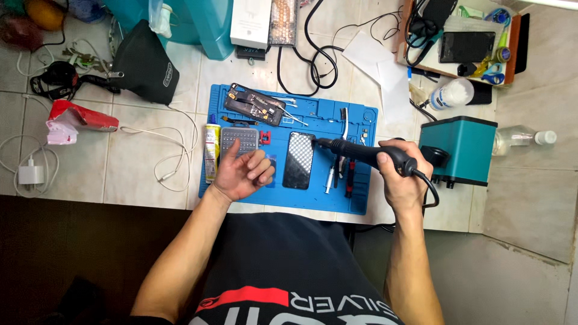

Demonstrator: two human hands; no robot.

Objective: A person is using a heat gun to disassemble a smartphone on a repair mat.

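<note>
the right hand [398, 171] is clenched around the black handle of a hot-air tool [367, 151], its nozzle aimed left, the tip just beside the top right corner of a phone [299, 160]. the phone lies flat on the blue mat [313, 198], dark and glossy. the left hand [242, 171] rests palm up, fingers loosely curled and empty, just left of the phone.

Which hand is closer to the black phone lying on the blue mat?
Left. The left hand rests palm up just beside the phone, on its left side. The right hand is farther off to the phone's right, holding a black tool.
</note>
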